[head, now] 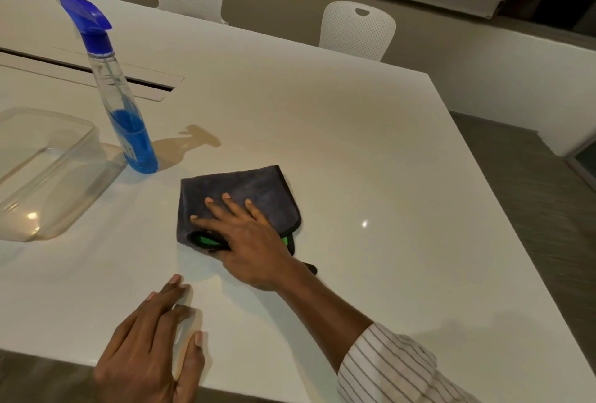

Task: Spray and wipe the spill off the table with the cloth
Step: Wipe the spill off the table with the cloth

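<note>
A folded dark grey cloth (245, 186) with a green inner side lies on the white table (371, 151). My right hand (248, 238) presses flat on it, fingers spread and the thumb tucked under the near fold. My left hand (151, 347) rests flat on the bare table near the front edge, holding nothing. A clear spray bottle (129, 122) with a blue trigger head and blue liquid in its lower part stands upright to the left of the cloth. No wet spill shows clearly; the surface by the cloth only shines.
A clear plastic container (19, 206) sits at the left, beside the bottle. A cable slot (142, 81) runs across the table behind the bottle. White perforated chairs (356, 30) line the far side. The table's right edge drops to grey floor (529, 209).
</note>
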